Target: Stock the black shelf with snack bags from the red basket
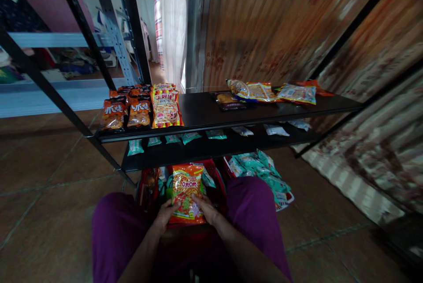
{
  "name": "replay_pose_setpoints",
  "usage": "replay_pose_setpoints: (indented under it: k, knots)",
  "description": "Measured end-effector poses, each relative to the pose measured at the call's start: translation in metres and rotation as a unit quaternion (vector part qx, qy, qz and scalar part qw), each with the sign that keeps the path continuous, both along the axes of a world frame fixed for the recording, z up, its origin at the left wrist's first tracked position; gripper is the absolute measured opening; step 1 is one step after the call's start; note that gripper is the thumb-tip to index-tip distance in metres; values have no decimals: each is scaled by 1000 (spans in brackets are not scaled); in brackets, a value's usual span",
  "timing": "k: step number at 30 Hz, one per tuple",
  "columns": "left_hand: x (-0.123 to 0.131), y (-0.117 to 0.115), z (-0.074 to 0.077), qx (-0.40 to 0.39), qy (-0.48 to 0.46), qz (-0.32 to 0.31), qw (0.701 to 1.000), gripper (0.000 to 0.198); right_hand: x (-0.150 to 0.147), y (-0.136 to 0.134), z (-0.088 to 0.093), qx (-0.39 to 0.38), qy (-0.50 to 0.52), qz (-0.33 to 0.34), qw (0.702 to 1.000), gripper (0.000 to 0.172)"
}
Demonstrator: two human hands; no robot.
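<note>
An orange snack bag [187,186] with pink and white lettering is held upright between my knees, its front facing me. My left hand [166,212] grips its lower left side. On the lower right side, my right hand [205,207] has its fingers over the bag's front. Behind and below the bag is a red basket [220,181] with teal packets and other snack bags in it, partly hidden by the bag and my legs. A second basket [290,197] to the right is heaped with teal packets [261,168].
A black shelf rack [198,109] stands ahead. Its upper board carries black-and-orange snack bags [114,113] and a red-and-yellow bag [166,109] on the left, with several bags [261,92] lying flat on the right. Small packets [190,137] line the board below. Slanting black posts [66,93] frame it.
</note>
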State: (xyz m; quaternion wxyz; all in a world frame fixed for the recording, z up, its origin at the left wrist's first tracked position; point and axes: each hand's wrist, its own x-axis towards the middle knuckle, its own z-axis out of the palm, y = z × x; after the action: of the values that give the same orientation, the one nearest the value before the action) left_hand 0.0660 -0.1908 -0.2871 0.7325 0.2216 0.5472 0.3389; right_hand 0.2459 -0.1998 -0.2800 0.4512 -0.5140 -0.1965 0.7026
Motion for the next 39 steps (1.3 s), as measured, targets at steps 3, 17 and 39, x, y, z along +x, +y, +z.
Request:
replay_pose_setpoints:
  k: [3,17,39]
  knots:
    - [2,-3,-2,10,-21,-23,999,58,1,3,5,12,-1,-36,999,58]
    - [6,-8,3,-16,-72,-15,997,60,7,21,5,-17,79,-70,994,45]
    - [8,3,7,-44,-187,67,979,49,6,2,-3,-125,5,100,987,42]
